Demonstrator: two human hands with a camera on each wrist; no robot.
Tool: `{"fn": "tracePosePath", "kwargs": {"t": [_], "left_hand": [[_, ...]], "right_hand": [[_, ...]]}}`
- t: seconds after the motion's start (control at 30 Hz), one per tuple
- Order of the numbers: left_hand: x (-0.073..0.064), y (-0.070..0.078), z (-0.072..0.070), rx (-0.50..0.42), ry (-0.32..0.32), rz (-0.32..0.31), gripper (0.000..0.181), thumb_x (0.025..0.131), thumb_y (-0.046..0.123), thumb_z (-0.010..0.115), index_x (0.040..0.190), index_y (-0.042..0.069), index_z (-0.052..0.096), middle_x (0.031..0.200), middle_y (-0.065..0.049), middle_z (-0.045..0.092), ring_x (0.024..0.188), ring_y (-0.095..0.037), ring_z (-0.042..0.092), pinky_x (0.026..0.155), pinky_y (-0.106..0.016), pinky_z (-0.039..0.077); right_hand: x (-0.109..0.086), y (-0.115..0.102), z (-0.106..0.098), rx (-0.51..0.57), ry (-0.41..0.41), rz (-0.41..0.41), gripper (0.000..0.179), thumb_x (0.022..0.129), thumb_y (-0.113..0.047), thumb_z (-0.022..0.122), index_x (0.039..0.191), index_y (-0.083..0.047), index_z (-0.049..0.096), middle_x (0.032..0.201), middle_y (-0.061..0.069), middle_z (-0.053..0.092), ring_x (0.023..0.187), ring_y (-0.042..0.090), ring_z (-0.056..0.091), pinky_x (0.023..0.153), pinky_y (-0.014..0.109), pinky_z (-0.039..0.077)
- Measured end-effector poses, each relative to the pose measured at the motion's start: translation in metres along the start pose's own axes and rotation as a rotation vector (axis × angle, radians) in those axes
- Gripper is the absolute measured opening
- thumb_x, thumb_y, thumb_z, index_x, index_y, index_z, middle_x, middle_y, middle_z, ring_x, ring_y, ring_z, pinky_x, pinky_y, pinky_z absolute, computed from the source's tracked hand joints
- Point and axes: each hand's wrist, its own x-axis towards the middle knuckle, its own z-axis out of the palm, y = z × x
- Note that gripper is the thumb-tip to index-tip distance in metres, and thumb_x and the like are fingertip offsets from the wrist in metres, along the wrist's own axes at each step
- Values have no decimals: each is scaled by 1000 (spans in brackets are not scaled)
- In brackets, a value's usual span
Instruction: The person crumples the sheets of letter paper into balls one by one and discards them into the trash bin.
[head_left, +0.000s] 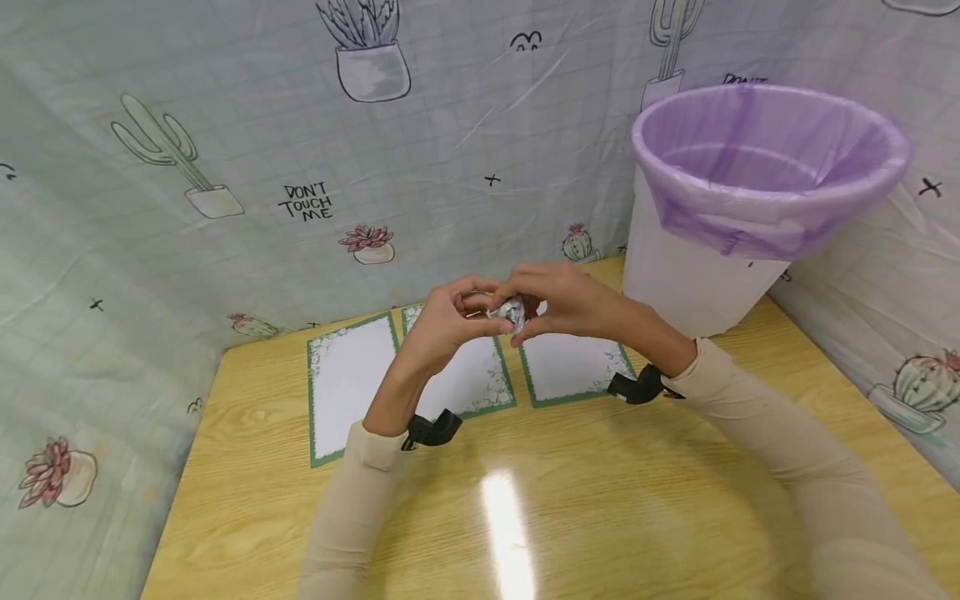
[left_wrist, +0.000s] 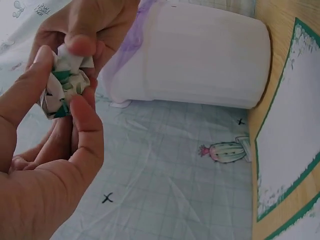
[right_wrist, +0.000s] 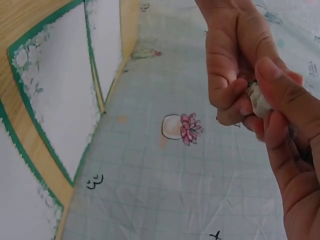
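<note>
A small crumpled ball of white and green paper [head_left: 513, 312] is held up over the table between both hands. The left hand [head_left: 442, 327] pinches it from one side with thumb and fingers. From the opposite side, the right hand [head_left: 558, 300] grips it as well, its thumb pressing on the crumpled paper [left_wrist: 70, 85] in the left wrist view. In the right wrist view only a pale part of the ball [right_wrist: 259, 101] shows; fingers hide the rest.
Flat green-bordered sheets lie behind the hands on the wooden table [head_left: 600, 500]: a left sheet [head_left: 348, 392], a middle sheet [head_left: 472, 379] and a right sheet [head_left: 573, 367]. A white bin [head_left: 690, 275] with a purple liner [head_left: 772, 212] stands at the back right. Printed cloth [head_left: 450, 125] hangs behind.
</note>
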Motion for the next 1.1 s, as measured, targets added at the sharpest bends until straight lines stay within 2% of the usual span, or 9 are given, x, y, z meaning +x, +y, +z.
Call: {"fn": "tracePosePath", "kwargs": {"t": [0.17,0.3,0.4,0.5,0.63,0.73,0.87,0.97,1.1], "left_hand": [[-4,0,-2,-20,46,71,33,83,8,73,115,4,67,97,-8,66,80,-21,57,69,-28,50],[-5,0,-3,-72,56,110,37,84,6,71,120,3,65,99,-10,66,86,-23,60,76,-31,52],[-7,-3,-2,-139,53,129,37,87,9,68,122,2,63,110,-11,66,98,-26,62,89,-37,52],[-9,-8,-2,-265,19,149,35,89,14,66,121,1,63,117,-12,62,103,-24,59,91,-35,50],[-10,-12,2,-516,-92,69,42,85,21,69,121,0,61,118,-13,57,102,-21,59,92,-30,49],[-10,-12,8,-702,-147,-43,47,78,23,74,116,-1,61,118,-12,55,99,-20,60,94,-28,49],[-16,-12,10,-799,-121,-95,41,71,24,77,104,0,66,112,-10,57,91,-18,61,90,-25,49],[-19,-9,11,-741,-83,-50,27,71,24,78,88,5,71,108,-6,59,99,-18,59,92,-28,48],[-19,-1,12,-677,-51,37,15,74,22,75,80,8,73,97,-1,62,121,-19,45,103,-33,40]], "right_hand": [[3,5,6,30,130,-11,40,67,-11,84,104,-12,69,92,-4,64,70,3,59,64,19,53],[5,12,8,87,227,-26,31,67,-4,83,95,-11,72,88,-2,67,72,7,63,64,19,54],[5,17,11,196,276,-31,29,65,2,82,91,-9,74,84,1,67,74,11,64,61,22,55],[3,19,16,401,298,-18,32,63,12,80,90,-3,72,84,7,67,70,16,64,56,26,55],[2,16,23,704,323,35,26,67,11,78,89,-1,71,88,9,67,51,18,57,42,27,47],[4,11,30,826,347,81,22,68,3,79,87,-6,72,89,5,68,42,17,48,36,28,39],[7,5,36,809,336,107,27,68,9,78,87,-9,73,90,3,70,40,17,47,33,29,37],[8,3,35,730,312,96,30,68,14,76,88,-8,73,92,1,71,40,16,48,32,29,37],[13,0,29,655,324,62,28,69,17,74,88,-4,71,97,2,71,38,13,45,33,26,37]]}}
